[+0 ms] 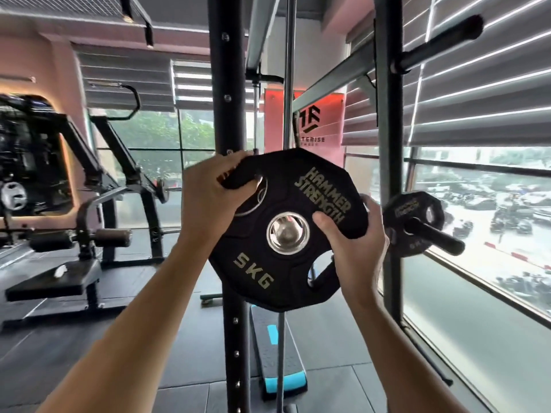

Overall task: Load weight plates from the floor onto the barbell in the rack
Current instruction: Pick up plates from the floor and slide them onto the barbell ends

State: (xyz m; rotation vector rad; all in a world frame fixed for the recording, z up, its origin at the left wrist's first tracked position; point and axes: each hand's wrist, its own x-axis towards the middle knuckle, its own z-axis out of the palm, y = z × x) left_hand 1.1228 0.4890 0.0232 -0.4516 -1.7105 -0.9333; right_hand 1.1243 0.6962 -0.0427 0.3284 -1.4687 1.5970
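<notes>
The left hand (210, 193) grips the upper-left edge of the weight plate (286, 231), fingers curled through one of its grip slots. The right hand (356, 238) grips the right edge, thumb pressed on the face just below the "HAMMER STRENGTH" lettering, fingers wrapped behind the rim. The plate is black, marked "5 KG", and held upright at chest height, its face toward the camera. A chrome barbell end (286, 232) shows inside the plate's steel-ringed centre hole. The plate sits directly in front of the black rack upright (228, 114). To the right, a second plate (413, 223) hangs on a storage peg (438, 236), near the window (489, 210).
</notes>
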